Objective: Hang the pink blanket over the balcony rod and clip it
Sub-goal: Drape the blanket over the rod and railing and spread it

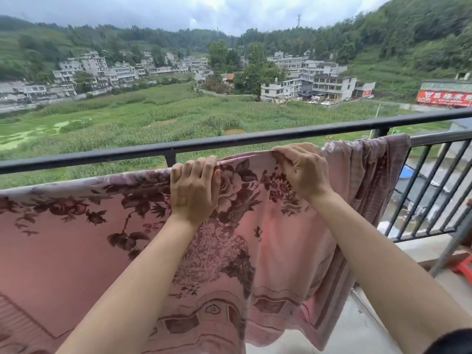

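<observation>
The pink blanket point(76, 238), patterned with dark maroon flowers, hangs draped over a rod just inside the railing and covers most of the lower view. The bare silver rod point(439, 137) shows only at the right, past the blanket's bunched end. My left hand point(194, 186) grips the blanket's top fold near the middle. A little to the right, my right hand point(302, 167) pinches the same fold. No clip is visible.
A dark metal railing point(229, 141) runs across behind the rod, with vertical bars point(429, 190) at the right. Lower right lie the concrete balcony ledge and something red point(463, 268). Fields, buildings and hills stretch far below.
</observation>
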